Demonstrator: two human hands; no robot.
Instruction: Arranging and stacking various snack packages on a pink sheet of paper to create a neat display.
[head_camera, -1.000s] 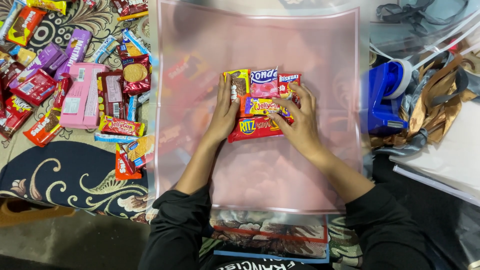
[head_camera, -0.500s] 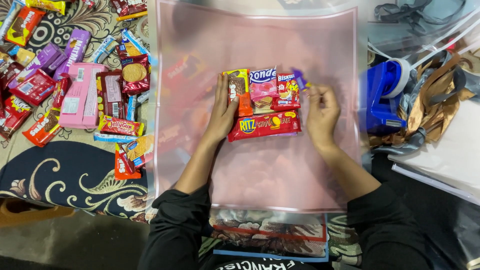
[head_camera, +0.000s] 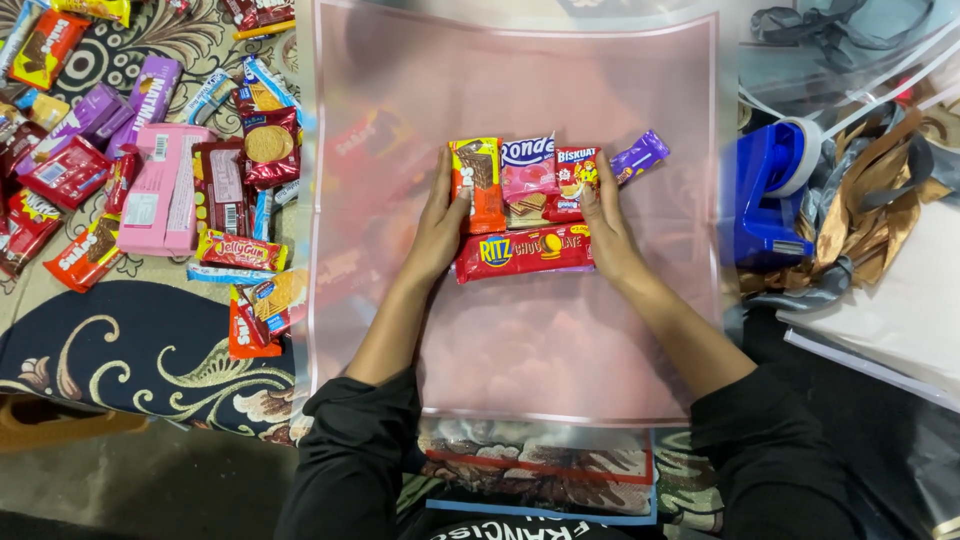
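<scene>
Our left hand lies flat, fingers together, pressing the orange wafer pack; our right hand lies flat too, fingers close, against the small red biscuit pack, with the pink wafer pack between and the long red cracker pack below. We judge we're squaring the cluster mid-sheet; next calls for even inward pressure. The pink translucent sheet leaves room all round; the blue tape dispenser sits beyond its right edge
</scene>
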